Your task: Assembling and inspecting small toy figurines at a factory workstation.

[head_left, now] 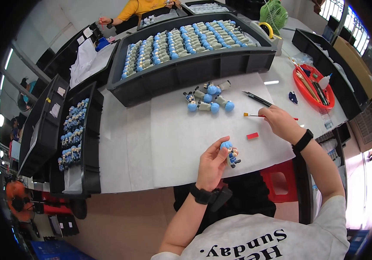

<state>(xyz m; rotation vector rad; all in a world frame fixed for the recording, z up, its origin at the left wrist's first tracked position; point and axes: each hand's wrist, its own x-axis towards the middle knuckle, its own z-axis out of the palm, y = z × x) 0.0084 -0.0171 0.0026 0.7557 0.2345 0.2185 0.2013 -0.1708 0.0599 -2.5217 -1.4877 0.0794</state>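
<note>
My left hand (212, 165) is closed around a small figurine (230, 152) with light-blue hair and a blue-and-grey body, held upright above the white sheet (177, 149). To the right, the fingers of my right hand (279, 123) are closed on a paintbrush (252, 115) with a red handle; its yellowish bristles point left, low over the sheet. Beside that brush lie dark slim pens (257, 99). A small red block (252, 136) rests between my hands. Farther off, several blue-haired figurines (214, 107) lie in a loose group.
A big dark tray (186, 64) with rows of figurines stands at the back. Another dark tray (91, 143) of figurines is at left. On the right are a red dish (331, 99) of brushes and bottles and a small dark-blue piece (293, 98). Across the table sits another person (140, 6).
</note>
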